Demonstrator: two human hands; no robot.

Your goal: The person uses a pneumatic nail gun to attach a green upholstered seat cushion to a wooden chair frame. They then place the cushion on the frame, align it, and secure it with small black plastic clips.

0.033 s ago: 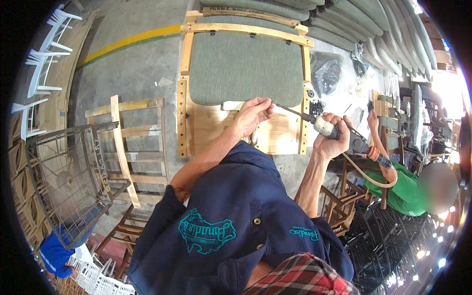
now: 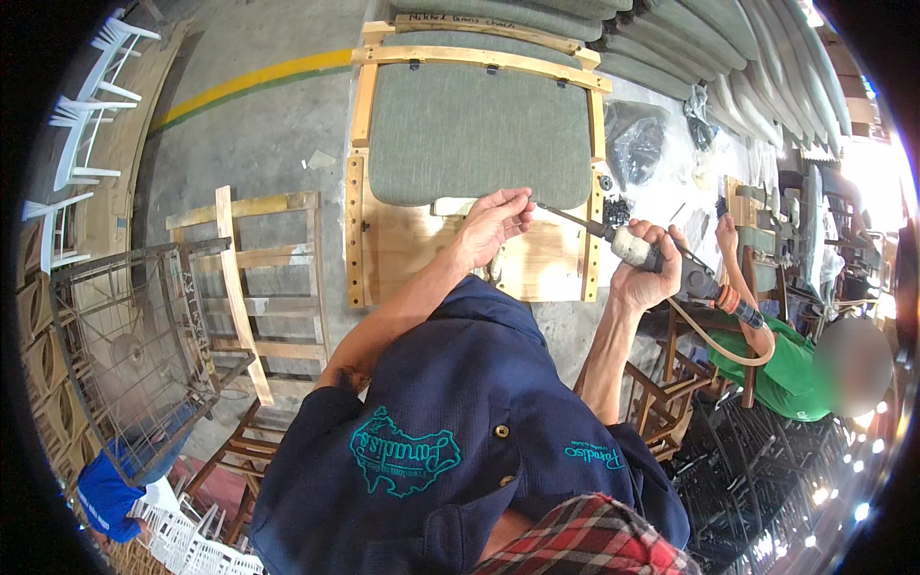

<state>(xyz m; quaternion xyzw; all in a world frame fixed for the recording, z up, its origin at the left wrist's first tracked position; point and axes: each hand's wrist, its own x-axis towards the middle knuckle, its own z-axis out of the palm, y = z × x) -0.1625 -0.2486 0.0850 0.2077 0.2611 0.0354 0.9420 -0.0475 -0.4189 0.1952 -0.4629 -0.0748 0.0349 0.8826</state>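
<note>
My right hand is wrapped round a pneumatic screwdriver, whose long thin bit points left. At the bit's tip, the thumb and finger of my left hand are pinched together; whatever they hold is too small to make out. Just beyond my hands a grey-green upholstered panel lies flat in a wooden jig. A pale strip shows at the panel's near edge, partly behind my left hand. Bare plywood forms the near part of the jig.
Stacked grey cushions fill the far right. Dark screws lie in a heap beside the jig, near a clear plastic bag. A hose loops from the tool. A person in green works at right; a wooden pallet stands left.
</note>
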